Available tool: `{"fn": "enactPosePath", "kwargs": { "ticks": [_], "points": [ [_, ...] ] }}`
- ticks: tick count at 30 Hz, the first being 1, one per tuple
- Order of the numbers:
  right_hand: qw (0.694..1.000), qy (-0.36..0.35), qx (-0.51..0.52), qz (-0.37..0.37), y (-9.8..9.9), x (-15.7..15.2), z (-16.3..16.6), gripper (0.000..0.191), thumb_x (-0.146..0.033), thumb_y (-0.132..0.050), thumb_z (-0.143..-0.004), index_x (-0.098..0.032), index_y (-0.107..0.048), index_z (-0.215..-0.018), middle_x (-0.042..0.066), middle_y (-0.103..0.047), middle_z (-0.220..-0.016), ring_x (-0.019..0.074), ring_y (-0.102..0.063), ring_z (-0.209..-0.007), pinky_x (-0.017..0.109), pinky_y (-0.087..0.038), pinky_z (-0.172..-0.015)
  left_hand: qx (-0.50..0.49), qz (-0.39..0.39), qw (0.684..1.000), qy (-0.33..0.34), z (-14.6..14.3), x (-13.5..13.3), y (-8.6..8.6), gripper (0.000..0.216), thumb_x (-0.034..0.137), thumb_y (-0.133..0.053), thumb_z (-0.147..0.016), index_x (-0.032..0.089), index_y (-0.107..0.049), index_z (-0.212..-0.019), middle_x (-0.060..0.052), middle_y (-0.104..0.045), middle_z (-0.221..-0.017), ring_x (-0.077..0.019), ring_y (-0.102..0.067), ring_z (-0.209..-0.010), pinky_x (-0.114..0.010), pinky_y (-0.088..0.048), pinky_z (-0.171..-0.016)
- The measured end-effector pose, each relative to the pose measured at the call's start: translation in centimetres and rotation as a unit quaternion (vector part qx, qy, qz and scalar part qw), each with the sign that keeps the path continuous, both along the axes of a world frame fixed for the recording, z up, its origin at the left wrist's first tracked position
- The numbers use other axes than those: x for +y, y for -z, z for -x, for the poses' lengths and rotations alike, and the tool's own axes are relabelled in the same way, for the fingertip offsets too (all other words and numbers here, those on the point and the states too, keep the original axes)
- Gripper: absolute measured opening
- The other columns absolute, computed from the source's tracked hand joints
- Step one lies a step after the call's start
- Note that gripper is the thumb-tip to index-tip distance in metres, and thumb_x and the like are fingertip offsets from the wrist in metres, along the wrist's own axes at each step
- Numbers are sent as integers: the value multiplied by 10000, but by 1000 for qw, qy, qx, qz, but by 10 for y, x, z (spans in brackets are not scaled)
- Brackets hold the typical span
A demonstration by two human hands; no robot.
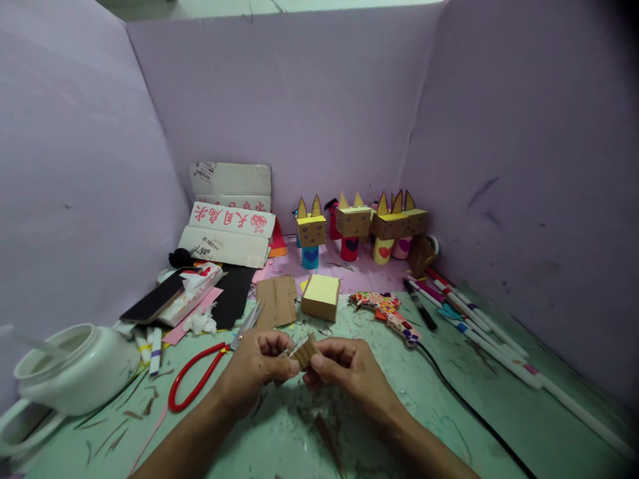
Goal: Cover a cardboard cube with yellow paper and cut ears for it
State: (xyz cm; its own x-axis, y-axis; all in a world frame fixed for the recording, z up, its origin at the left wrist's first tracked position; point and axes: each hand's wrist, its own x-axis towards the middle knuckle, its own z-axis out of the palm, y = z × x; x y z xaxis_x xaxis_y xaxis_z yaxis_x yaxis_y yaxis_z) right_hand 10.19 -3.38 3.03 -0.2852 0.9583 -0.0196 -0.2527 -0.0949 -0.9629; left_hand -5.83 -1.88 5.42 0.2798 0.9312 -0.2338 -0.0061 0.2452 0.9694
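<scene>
Head view: small cardboard piece, lower centre of frame, between the hands, neither nearer; left hand and right hand both pinching it. Long axis seems slanted, lower left to upper right. Flattened carton, left of centre: red characters, black digits, not surely legible.
</scene>
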Motion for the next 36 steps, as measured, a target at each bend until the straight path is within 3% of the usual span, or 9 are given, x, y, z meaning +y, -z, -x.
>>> {"fn": "enactPosePath", "kwargs": {
  "ticks": [8,13,18,21,26,33,36],
  "points": [
    [997,59,-54,-1,-2,0,4,244,-324,-740,-554,-106,-642,-602,12,-582,-472,101,-486,-441,220,-358,-455,37,-10,999,36,-3,-2,1,120,175,-697,-469,117,-615,-534,23,-537,-459,-69,-403,-442,-201,-264,-443],
    [992,127,-1,7,7,3,-1,254,-356,-737,-601,-127,-626,-604,27,-616,-493,120,-528,-454,236,-416,-477,-5,-55,998,24,4,-1,-3,334,385,-681,-626,106,-673,-810,-2,-581,-586,-66,-405,-471,-196,-256,-438],
    [987,160,30,18,10,6,-3,268,-361,-760,-577,-142,-607,-595,8,-603,-518,128,-539,-462,258,-457,-489,-16,-56,998,-7,4,0,-3,340,376,-696,-590,94,-659,-777,8,-544,-563,-68,-401,-459,-197,-269,-421],
    [988,153,-11,-11,11,4,-2,262,-365,-744,-613,-134,-620,-626,28,-619,-549,133,-537,-500,262,-453,-511,-3,-66,998,-4,-2,-1,2,346,334,-745,-523,100,-649,-759,19,-538,-553,-71,-408,-470,-194,-285,-429],
    [992,124,-21,-17,13,4,0,269,-368,-731,-628,-136,-595,-619,14,-597,-523,116,-500,-489,241,-402,-496,-4,-57,998,-28,-7,-3,5,209,260,-732,-543,117,-618,-642,31,-532,-516,-62,-407,-458,-196,-300,-448],
    [993,59,34,97,9,9,1,268,-293,-773,-508,-132,-586,-612,-14,-568,-472,79,-460,-401,191,-305,-399,-5,-13,999,-36,-5,0,1,165,201,-687,-460,115,-621,-585,38,-517,-429,-59,-380,-379,-206,-253,-390],
    [992,32,39,113,6,8,0,267,-264,-774,-487,-119,-620,-649,-27,-555,-459,68,-445,-387,185,-295,-386,-8,5,999,-31,-5,1,1,137,176,-672,-440,118,-610,-548,48,-494,-399,-49,-348,-354,-207,-228,-372]
  ]
}}
